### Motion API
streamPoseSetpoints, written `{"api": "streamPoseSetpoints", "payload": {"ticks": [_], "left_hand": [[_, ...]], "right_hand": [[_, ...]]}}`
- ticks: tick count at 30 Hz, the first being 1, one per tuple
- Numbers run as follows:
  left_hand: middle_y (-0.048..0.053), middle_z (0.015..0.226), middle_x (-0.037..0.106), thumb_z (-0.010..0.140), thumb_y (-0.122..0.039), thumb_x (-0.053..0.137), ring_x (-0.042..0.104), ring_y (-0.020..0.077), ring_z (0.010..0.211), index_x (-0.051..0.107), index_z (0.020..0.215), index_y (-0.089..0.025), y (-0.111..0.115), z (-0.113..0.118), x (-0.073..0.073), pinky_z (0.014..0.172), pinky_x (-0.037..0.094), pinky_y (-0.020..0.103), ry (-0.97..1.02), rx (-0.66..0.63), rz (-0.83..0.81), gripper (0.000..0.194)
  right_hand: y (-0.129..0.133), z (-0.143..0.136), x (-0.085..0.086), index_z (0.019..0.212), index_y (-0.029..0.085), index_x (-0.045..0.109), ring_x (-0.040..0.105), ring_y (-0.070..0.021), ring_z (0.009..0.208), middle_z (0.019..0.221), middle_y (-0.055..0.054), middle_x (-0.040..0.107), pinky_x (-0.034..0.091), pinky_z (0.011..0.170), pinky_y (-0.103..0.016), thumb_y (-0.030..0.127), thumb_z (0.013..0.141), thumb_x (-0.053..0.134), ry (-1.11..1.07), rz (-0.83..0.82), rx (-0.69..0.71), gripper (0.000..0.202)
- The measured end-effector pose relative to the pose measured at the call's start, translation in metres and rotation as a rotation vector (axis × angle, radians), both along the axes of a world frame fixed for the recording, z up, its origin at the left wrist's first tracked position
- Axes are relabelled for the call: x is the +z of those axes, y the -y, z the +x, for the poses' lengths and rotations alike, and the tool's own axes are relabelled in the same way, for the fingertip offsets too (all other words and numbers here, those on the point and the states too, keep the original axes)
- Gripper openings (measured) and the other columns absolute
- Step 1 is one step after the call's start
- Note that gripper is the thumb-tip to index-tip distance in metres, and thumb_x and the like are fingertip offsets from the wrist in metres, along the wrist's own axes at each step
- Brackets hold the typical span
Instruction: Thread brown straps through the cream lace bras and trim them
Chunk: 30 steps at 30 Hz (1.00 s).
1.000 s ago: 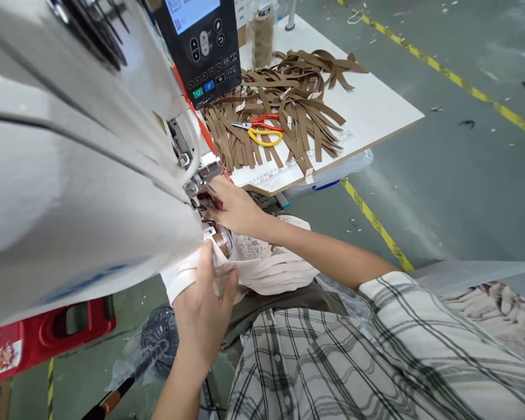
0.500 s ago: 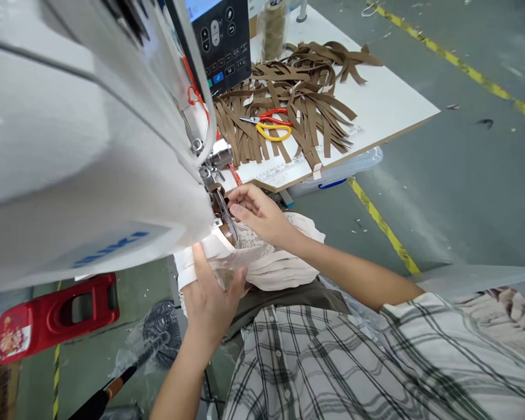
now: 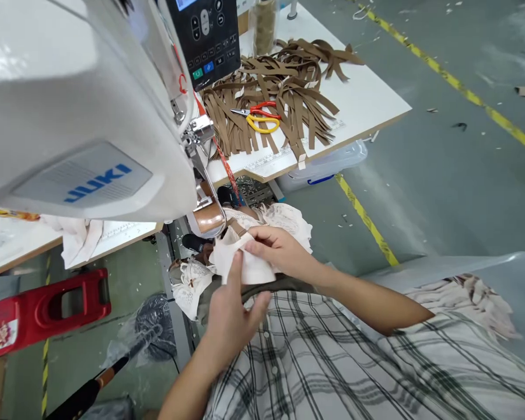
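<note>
A white lace bra (image 3: 249,265) lies across the lap, just in front of the sewing machine's free arm (image 3: 210,217). My right hand (image 3: 282,249) pinches the edge of its smooth band, with thumb and forefinger pressed together. Close by, a short piece of brown strap (image 3: 237,226) shows at the band's top edge. My left hand (image 3: 231,312) rests its outstretched forefinger on the band, thumb held apart; its other fingers are partly hidden. The band is clear of the needle area, and one lace cup (image 3: 191,287) hangs to the left.
The white sewing machine head (image 3: 91,146) fills the upper left, beside a control panel (image 3: 207,44). On the right tabletop (image 3: 376,93) lie many brown straps (image 3: 306,99) and red-and-yellow scissors (image 3: 262,116). A plastic-lined container (image 3: 459,297) holds pale garments at right.
The bra has come out from the machine's free arm toward my body. My right hand has moved down from the needle area onto the band, and my left hand has shifted lower and right.
</note>
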<state>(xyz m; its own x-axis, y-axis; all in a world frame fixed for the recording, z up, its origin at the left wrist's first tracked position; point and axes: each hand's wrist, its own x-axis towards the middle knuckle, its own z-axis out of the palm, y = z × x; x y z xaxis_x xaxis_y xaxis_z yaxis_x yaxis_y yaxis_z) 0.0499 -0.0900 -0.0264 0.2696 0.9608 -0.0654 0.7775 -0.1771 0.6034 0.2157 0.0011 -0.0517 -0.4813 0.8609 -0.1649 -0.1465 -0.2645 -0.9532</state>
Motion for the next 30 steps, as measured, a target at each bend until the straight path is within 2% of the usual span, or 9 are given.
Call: {"api": "streamPoseSetpoints", "payload": {"ticks": [2, 4, 8, 10, 13, 18, 21, 24, 30], "left_hand": [[0.004, 0.085, 0.076, 0.098, -0.031, 0.051, 0.072, 0.0159, 0.071, 0.045, 0.140, -0.017, -0.003, -0.013, 0.010, 0.064, 0.057, 0.025, 0.071, 0.061, -0.029, 0.045], [0.006, 0.095, 0.075, 0.098, -0.027, 0.048, 0.072, 0.0178, 0.089, 0.057, 0.124, -0.018, -0.010, -0.023, 0.021, 0.081, 0.057, 0.030, 0.097, 0.092, 0.183, 0.029], [0.016, 0.125, 0.066, 0.098, -0.027, 0.042, 0.058, 0.0260, 0.124, 0.059, 0.120, -0.015, -0.033, -0.023, 0.034, 0.105, 0.046, 0.045, -0.001, -0.217, 0.344, 0.031], [0.013, 0.097, 0.072, 0.098, -0.030, 0.040, 0.067, 0.0250, 0.102, 0.066, 0.097, -0.015, -0.044, -0.021, 0.031, 0.096, 0.050, 0.043, -0.139, -0.212, 0.206, 0.030], [0.006, 0.060, 0.060, 0.098, -0.041, 0.040, 0.065, 0.0207, 0.065, 0.059, 0.067, -0.017, -0.055, -0.023, 0.014, 0.072, 0.051, 0.035, -0.090, 0.058, -0.143, 0.043], [-0.005, 0.055, 0.050, 0.087, -0.056, 0.057, 0.051, 0.0110, 0.047, 0.060, 0.079, -0.018, -0.055, -0.030, -0.021, 0.063, 0.049, 0.029, 0.873, 0.284, -0.840, 0.039], [-0.004, 0.063, 0.053, 0.087, -0.049, 0.063, 0.046, 0.0072, 0.051, 0.060, 0.079, -0.017, -0.046, -0.029, -0.028, 0.061, 0.043, 0.024, 1.006, 0.353, -0.694, 0.033], [-0.001, 0.067, 0.056, 0.095, -0.043, 0.054, 0.049, 0.0095, 0.060, 0.062, 0.077, -0.017, -0.037, -0.028, -0.023, 0.059, 0.038, 0.023, 0.802, 0.305, -0.456, 0.032], [-0.003, 0.060, 0.051, 0.097, -0.033, 0.047, 0.044, 0.0108, 0.057, 0.064, 0.079, -0.018, -0.032, -0.030, -0.015, 0.057, 0.034, 0.024, 0.474, 0.264, -0.242, 0.029]], "right_hand": [[0.002, 0.006, 0.003, 0.090, 0.018, 0.062, 0.047, -0.0111, 0.061, 0.075, 0.001, 0.056, 0.033, 0.052, -0.024, 0.053, 0.092, 0.058, -0.018, -0.029, 0.064, 0.035], [0.002, 0.009, 0.008, 0.087, 0.018, 0.061, 0.045, -0.0106, 0.060, 0.072, 0.001, 0.054, 0.032, 0.052, -0.023, 0.054, 0.092, 0.056, -0.010, -0.009, 0.156, 0.037], [0.002, 0.009, 0.018, 0.080, 0.018, 0.061, 0.047, -0.0119, 0.063, 0.069, 0.001, 0.054, 0.035, 0.057, -0.025, 0.049, 0.097, 0.050, 0.190, 0.274, 0.386, 0.038], [0.004, 0.007, 0.018, 0.076, 0.017, 0.062, 0.049, -0.0129, 0.063, 0.069, -0.001, 0.056, 0.033, 0.059, -0.027, 0.039, 0.099, 0.048, 0.420, 0.567, 0.410, 0.035], [0.006, 0.002, 0.005, 0.076, 0.016, 0.064, 0.047, -0.0144, 0.063, 0.068, -0.003, 0.057, 0.027, 0.058, -0.031, 0.026, 0.100, 0.046, 0.782, 1.003, 0.233, 0.032], [-0.001, -0.004, -0.027, 0.096, 0.020, 0.069, 0.053, -0.0165, 0.070, 0.075, -0.003, 0.065, 0.036, 0.064, -0.032, 0.019, 0.099, 0.048, 0.795, 1.316, 0.013, 0.021], [-0.003, -0.003, -0.031, 0.113, 0.020, 0.065, 0.060, -0.0212, 0.096, 0.103, -0.008, 0.067, 0.047, 0.081, -0.035, 0.018, 0.095, 0.053, 0.678, 1.165, -0.078, 0.022], [0.001, -0.004, -0.026, 0.121, 0.022, 0.061, 0.059, -0.0247, 0.104, 0.110, -0.010, 0.064, 0.050, 0.087, -0.041, 0.024, 0.091, 0.060, 0.616, 1.018, -0.199, 0.030], [0.002, -0.013, -0.016, 0.115, 0.020, 0.063, 0.061, -0.0219, 0.101, 0.107, -0.010, 0.065, 0.051, 0.086, -0.038, 0.023, 0.097, 0.054, 0.599, 1.112, 0.039, 0.021]]}}
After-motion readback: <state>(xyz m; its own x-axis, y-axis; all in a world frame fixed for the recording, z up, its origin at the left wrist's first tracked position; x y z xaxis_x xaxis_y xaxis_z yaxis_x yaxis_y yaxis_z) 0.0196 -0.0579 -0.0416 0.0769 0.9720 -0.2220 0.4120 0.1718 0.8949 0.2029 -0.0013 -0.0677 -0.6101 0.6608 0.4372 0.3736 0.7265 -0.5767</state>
